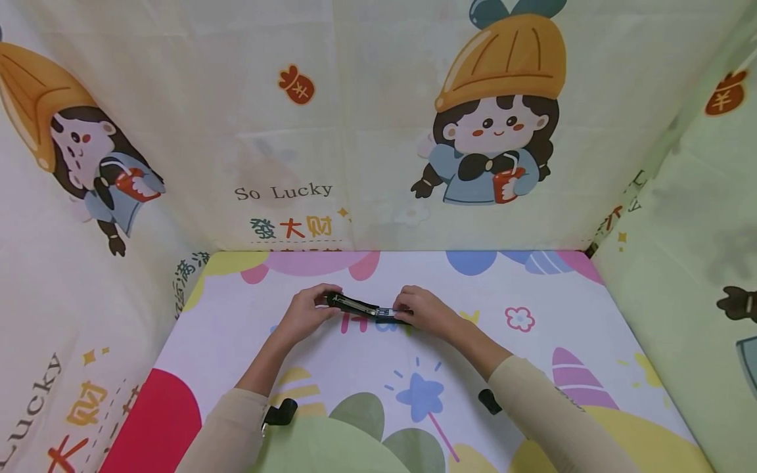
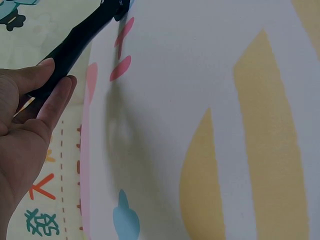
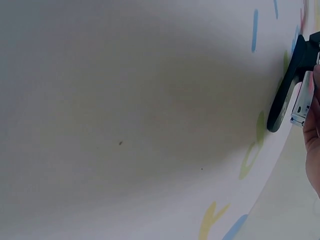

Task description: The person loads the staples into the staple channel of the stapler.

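Observation:
A black stapler (image 1: 355, 305) is swung wide open above the table, its long upper arm to the left and its metal magazine and base to the right. My left hand (image 1: 309, 309) grips the far end of the upper arm; in the left wrist view the thumb and fingers pinch that dark arm (image 2: 75, 47) from both sides. With the fingers of my right hand (image 1: 426, 312) I hold the silver magazine (image 3: 303, 102), seen at the right edge of the right wrist view. The black base (image 3: 286, 87) runs alongside it, apart at its free end. Much of the right hand is outside that view.
A white cloth with coloured prints covers the table (image 1: 355, 355). Pale printed cloth walls rise at the back (image 1: 378, 151), left and right. Dark wrist-camera parts (image 1: 281, 412) show by the left sleeve and beside the right one.

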Demonstrator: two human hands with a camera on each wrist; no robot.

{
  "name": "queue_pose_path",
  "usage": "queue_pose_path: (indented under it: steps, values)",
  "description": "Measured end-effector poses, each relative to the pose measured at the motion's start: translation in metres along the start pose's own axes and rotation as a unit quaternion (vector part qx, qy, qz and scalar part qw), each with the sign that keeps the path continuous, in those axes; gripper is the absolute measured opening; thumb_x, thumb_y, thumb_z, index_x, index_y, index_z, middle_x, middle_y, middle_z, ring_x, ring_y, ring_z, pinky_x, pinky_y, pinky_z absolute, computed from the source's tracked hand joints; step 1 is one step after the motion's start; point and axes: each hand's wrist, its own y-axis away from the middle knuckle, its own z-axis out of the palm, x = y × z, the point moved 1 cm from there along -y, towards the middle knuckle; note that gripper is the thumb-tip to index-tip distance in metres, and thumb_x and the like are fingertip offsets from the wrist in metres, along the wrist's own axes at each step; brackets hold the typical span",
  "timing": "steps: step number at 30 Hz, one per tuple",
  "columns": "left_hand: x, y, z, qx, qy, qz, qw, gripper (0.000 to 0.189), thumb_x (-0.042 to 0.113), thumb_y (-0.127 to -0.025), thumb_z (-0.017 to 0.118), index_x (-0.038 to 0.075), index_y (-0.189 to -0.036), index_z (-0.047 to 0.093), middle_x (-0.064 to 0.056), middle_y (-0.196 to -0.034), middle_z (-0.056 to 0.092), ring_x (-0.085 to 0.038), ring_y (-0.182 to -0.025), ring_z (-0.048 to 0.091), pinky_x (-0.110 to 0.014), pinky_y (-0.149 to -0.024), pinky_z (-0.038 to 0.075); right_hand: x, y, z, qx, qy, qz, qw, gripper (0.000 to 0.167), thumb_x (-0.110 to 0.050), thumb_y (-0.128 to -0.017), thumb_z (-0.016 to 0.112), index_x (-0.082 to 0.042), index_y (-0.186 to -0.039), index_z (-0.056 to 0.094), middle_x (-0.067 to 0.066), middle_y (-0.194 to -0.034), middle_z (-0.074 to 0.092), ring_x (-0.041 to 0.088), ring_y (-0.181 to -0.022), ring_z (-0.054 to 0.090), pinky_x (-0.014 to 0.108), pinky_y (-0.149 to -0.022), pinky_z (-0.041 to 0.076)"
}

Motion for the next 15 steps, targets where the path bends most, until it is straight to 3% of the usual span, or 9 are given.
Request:
queue_pose_path:
  steps: [15]
  values:
    - [0.0002, 0.0006, -0.0003, 0.002, 0.002, -0.002, 1.0000, 0.041, 0.001, -0.089, 0.078, 0.005, -0.129, 0.068, -0.014, -0.124, 0.070, -0.031, -0.109, 0.071, -0.034, -0.085, 0.061, 0.0039, 0.0021, 0.0045, 0.015, -0.002, -0.008, 0.9998, 0.008, -0.019, -0.094, 0.077, -0.014, -0.101, 0.076, -0.002, -0.100, 0.069, 0.013, -0.091, 0.062, 0.029, -0.084, 0.056]
